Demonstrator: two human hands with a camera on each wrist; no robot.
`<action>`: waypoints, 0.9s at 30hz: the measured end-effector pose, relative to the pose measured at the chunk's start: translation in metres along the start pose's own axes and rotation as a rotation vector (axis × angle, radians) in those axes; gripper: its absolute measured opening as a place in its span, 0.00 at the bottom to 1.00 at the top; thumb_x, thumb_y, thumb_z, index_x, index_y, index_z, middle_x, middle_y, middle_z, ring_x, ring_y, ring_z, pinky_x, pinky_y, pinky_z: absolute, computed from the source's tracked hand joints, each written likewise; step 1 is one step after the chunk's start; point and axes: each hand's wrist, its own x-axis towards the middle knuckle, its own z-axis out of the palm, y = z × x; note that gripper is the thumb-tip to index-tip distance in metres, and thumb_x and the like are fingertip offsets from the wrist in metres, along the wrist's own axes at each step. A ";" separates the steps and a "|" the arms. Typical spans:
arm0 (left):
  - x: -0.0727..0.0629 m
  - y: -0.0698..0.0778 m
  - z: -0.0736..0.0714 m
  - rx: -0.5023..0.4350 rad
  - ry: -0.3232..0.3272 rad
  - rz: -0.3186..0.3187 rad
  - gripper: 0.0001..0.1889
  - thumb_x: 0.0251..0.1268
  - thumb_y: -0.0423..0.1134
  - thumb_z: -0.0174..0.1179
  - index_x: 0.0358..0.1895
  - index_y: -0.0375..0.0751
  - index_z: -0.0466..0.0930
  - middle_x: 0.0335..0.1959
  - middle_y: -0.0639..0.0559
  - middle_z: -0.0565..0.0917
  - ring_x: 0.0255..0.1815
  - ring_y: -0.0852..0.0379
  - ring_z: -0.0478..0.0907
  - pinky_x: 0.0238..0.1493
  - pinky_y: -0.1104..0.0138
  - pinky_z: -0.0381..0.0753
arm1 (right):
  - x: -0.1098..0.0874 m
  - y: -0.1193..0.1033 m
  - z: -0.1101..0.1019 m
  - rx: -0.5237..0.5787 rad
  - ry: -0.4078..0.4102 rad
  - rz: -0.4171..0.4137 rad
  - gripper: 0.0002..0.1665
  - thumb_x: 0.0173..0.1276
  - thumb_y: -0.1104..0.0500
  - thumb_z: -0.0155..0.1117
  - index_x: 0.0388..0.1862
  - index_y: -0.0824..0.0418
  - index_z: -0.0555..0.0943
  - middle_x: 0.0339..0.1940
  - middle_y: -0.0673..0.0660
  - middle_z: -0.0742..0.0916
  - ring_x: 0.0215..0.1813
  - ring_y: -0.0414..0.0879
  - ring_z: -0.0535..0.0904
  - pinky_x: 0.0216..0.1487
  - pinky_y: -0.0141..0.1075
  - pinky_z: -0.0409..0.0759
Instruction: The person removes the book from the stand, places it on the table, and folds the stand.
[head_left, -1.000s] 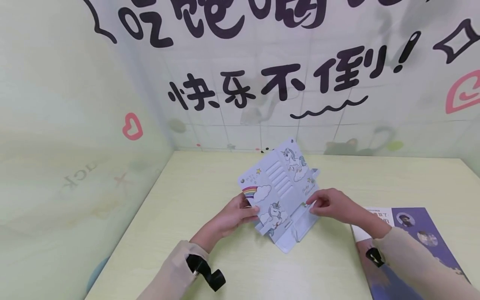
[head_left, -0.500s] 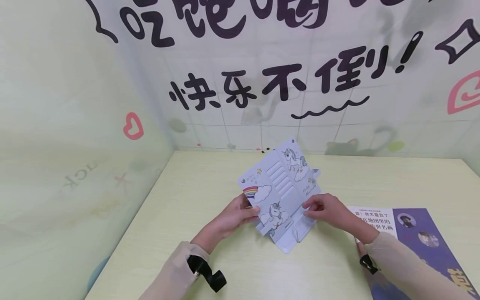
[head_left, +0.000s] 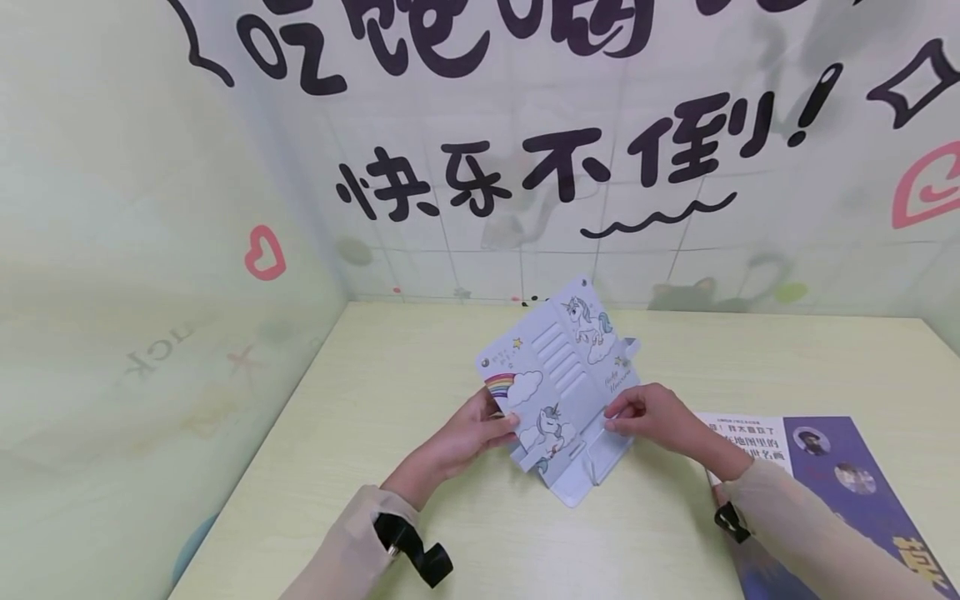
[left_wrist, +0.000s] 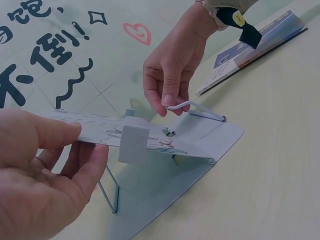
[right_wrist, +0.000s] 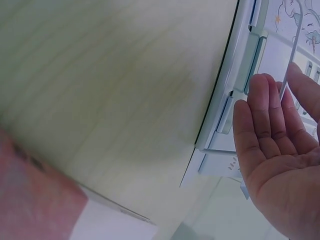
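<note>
A pale book stand point(head_left: 570, 367) printed with unicorns, a rainbow and clouds stands unfolded on the table, its panel tilted up from a flat base. My left hand point(head_left: 472, 433) grips the panel's left edge, thumb on top and fingers beneath, as the left wrist view shows. At the stand's lower right, my right hand point(head_left: 660, 417) pinches a bent wire page holder point(left_wrist: 197, 106) between thumb and fingertips. The wire is raised off the ledge and hinged at its outer end. In the left wrist view, wire legs point(left_wrist: 116, 192) show under the panel.
A large purple and white book point(head_left: 832, 462) lies at the right of the table point(head_left: 420, 350), partly under my right forearm. Printed wall sheets point(head_left: 465, 275) rise at the back and left. Black camera mounts sit on both wrists.
My right hand has shifted slightly left along the stand's lower edge, baring more of the book. The left hand and the stand have stayed in place.
</note>
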 end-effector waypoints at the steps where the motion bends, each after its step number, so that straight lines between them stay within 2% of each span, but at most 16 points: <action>1: 0.000 0.000 0.000 0.001 -0.001 0.000 0.25 0.67 0.29 0.49 0.66 0.37 0.56 0.54 0.39 0.72 0.50 0.50 0.74 0.55 0.61 0.73 | 0.000 0.000 0.000 -0.001 -0.002 0.001 0.09 0.54 0.62 0.70 0.31 0.68 0.82 0.20 0.51 0.80 0.25 0.42 0.72 0.24 0.27 0.70; 12: -0.005 -0.002 0.002 -0.006 -0.019 0.022 0.25 0.66 0.29 0.49 0.66 0.37 0.56 0.54 0.39 0.72 0.50 0.51 0.74 0.55 0.61 0.73 | 0.006 0.003 -0.001 0.000 -0.011 0.003 0.09 0.53 0.63 0.70 0.30 0.68 0.82 0.21 0.51 0.81 0.26 0.43 0.73 0.25 0.28 0.71; 19: -0.009 -0.004 0.006 -0.045 -0.005 0.015 0.26 0.64 0.27 0.51 0.65 0.37 0.57 0.52 0.40 0.74 0.50 0.49 0.75 0.54 0.61 0.74 | 0.010 0.003 -0.002 0.003 -0.038 -0.029 0.10 0.54 0.64 0.69 0.32 0.70 0.82 0.25 0.53 0.83 0.28 0.44 0.75 0.27 0.29 0.75; 27: -0.013 -0.007 0.009 -0.098 -0.031 0.034 0.31 0.60 0.22 0.52 0.67 0.37 0.53 0.53 0.37 0.73 0.51 0.48 0.74 0.55 0.60 0.73 | 0.016 0.004 -0.005 0.037 -0.063 -0.061 0.12 0.54 0.67 0.68 0.35 0.75 0.81 0.29 0.58 0.85 0.29 0.41 0.77 0.29 0.28 0.77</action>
